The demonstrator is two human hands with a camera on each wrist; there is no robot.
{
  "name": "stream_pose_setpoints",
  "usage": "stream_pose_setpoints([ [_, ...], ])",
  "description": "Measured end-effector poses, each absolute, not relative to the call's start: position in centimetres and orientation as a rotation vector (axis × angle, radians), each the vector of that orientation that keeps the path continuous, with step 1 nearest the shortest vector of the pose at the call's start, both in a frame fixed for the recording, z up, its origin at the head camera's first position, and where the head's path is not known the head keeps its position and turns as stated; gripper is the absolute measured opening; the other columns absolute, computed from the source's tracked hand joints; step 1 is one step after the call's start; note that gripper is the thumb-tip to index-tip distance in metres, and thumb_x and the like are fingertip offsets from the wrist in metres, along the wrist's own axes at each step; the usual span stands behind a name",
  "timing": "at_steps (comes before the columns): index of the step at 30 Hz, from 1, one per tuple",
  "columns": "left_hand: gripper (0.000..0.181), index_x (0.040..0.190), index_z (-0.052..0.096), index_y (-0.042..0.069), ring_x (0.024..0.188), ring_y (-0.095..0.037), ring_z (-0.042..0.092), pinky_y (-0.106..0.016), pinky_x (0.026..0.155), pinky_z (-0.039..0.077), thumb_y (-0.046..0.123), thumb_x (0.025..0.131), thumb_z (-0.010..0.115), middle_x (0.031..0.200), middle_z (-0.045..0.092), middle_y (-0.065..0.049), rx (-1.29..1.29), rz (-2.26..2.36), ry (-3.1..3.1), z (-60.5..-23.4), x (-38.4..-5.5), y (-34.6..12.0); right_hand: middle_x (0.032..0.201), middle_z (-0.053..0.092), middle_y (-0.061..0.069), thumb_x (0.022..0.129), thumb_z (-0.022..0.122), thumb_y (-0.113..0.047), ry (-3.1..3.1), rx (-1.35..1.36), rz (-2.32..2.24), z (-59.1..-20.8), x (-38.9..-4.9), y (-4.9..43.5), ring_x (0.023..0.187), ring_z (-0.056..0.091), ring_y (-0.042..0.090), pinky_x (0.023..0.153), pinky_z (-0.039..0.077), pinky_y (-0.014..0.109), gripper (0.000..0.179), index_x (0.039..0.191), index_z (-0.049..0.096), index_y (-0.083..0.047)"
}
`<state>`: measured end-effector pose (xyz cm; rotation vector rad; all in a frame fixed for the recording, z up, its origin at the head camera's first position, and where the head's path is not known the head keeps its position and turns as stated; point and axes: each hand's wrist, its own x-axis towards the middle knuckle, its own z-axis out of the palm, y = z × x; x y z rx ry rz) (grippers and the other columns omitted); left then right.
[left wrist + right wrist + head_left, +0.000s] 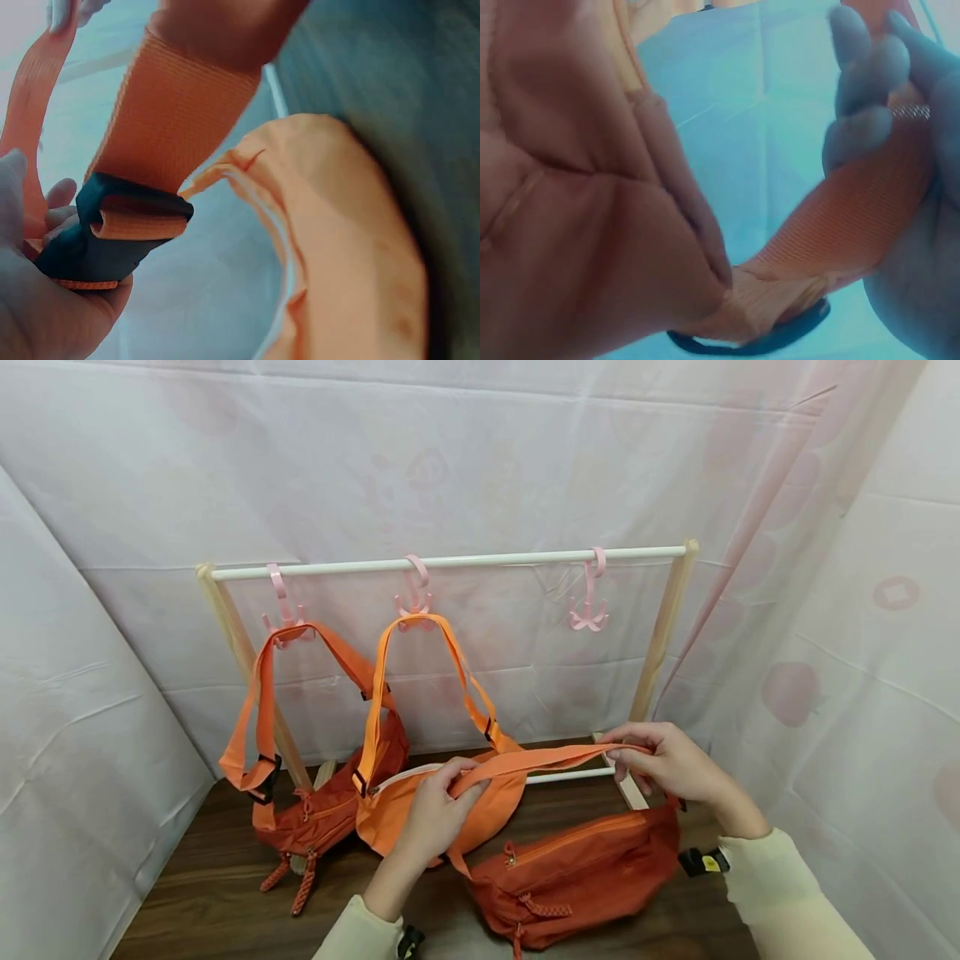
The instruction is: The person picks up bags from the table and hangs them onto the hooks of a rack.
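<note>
Both hands hold the orange strap point(540, 762) of a dark red-orange waist bag point(577, 877), stretching it level above the bag. My left hand point(438, 810) pinches the strap's left part; in the left wrist view a black buckle point(120, 225) sits at the palm, with webbing threaded through it. My right hand point(671, 762) grips the right end between thumb and fingers, and the right wrist view shows the strap point(847, 217) running through the curled fingers. The bag hangs low in front of the rack, its zip side facing up, braided pulls dangling at its left.
A white rail point(495, 560) on wooden posts carries three pink hooks. A red-orange bag point(330, 814) hangs by its strap from the left hook, a bright orange bag point(491, 810) from the middle one. The right hook point(588, 610) bears nothing. Brown tabletop point(202, 877) lies below.
</note>
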<state>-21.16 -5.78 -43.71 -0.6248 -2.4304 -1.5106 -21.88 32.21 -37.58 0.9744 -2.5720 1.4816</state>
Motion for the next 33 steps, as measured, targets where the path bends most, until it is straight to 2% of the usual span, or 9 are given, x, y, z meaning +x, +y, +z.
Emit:
stream_pose_setpoints([
  [3,0.014,0.117,0.076,0.028,0.054,-0.011,0.049,-0.029,0.052,0.044,0.033,0.104,0.072,0.076,0.062,0.007,-0.659,-1.435,-2.412,-42.9,-21.3,-5.8,0.07,0.067,0.004,0.107,0.063,-0.006,-2.519,0.912,1.39,-36.6,-21.6,31.8,0.045,0.053,0.022,0.039,0.046,0.036,0.021,0.122,0.077,-0.013],
  [5,0.013,0.115,0.078,0.024,0.053,-0.01,0.048,-0.029,0.05,0.043,0.029,0.104,0.072,0.076,0.061,0.007,-0.687,-1.375,-2.377,-42.3,-21.4,-5.8,0.063,0.06,-0.003,0.106,0.066,-0.006,-2.47,0.856,1.281,-36.0,-21.3,31.5,0.044,0.049,0.014,0.04,0.042,0.03,0.02,0.117,0.079,-0.016],
  [10,0.016,0.113,0.081,0.019,0.049,-0.007,0.041,-0.027,0.046,0.038,0.025,0.107,0.067,0.07,0.056,0.01,-0.701,-1.171,-2.322,-40.5,-21.7,-6.0,0.057,0.046,-0.014,0.096,0.076,0.002,-2.279,0.762,0.999,-34.5,-21.1,31.0,0.045,0.034,0.001,0.042,0.031,0.023,0.023,0.107,0.081,-0.018],
  [16,0.022,0.115,0.081,0.019,0.046,-0.008,0.039,-0.027,0.042,0.033,0.029,0.111,0.061,0.066,0.05,0.01,-0.693,-1.035,-2.312,-38.0,-22.2,-6.0,0.057,0.048,-0.013,0.088,0.078,0.012,-2.109,0.752,0.867,-33.0,-21.6,30.6,0.045,0.035,0.0,0.044,0.029,0.021,0.026,0.1,0.082,-0.01],
  [22,0.029,0.103,0.079,0.02,0.041,-0.01,0.035,-0.027,0.038,0.029,0.036,0.112,0.056,0.055,0.042,0.009,-0.717,-0.996,-2.313,-35.2,-23.1,-5.6,0.054,0.05,-0.009,0.088,0.075,0.015,-2.033,0.676,0.853,-31.1,-21.7,30.0,0.043,0.034,0.0,0.041,0.027,0.022,0.02,0.097,0.081,-0.002],
  [26,0.036,0.099,0.079,0.02,0.04,-0.011,0.036,-0.029,0.039,0.03,0.042,0.112,0.054,0.052,0.041,0.008,-0.716,-0.976,-2.307,-33.6,-23.8,-5.3,0.054,0.051,-0.006,0.091,0.075,0.012,-2.006,0.625,0.857,-30.1,-21.7,29.7,0.043,0.033,0.0,0.04,0.026,0.021,0.015,0.096,0.081,0.0],
  [33,0.042,0.088,0.074,0.019,0.041,-0.015,0.04,-0.031,0.041,0.03,0.047,0.111,0.053,0.055,0.046,0.005,-0.69,-0.93,-2.32,-31.4,-25.1,-4.6,0.056,0.053,-0.005,0.095,0.077,0.001,-1.977,0.581,0.843,-29.3,-22.7,30.5,0.044,0.035,0.004,0.043,0.027,0.021,0.011,0.1,0.083,-0.006],
])
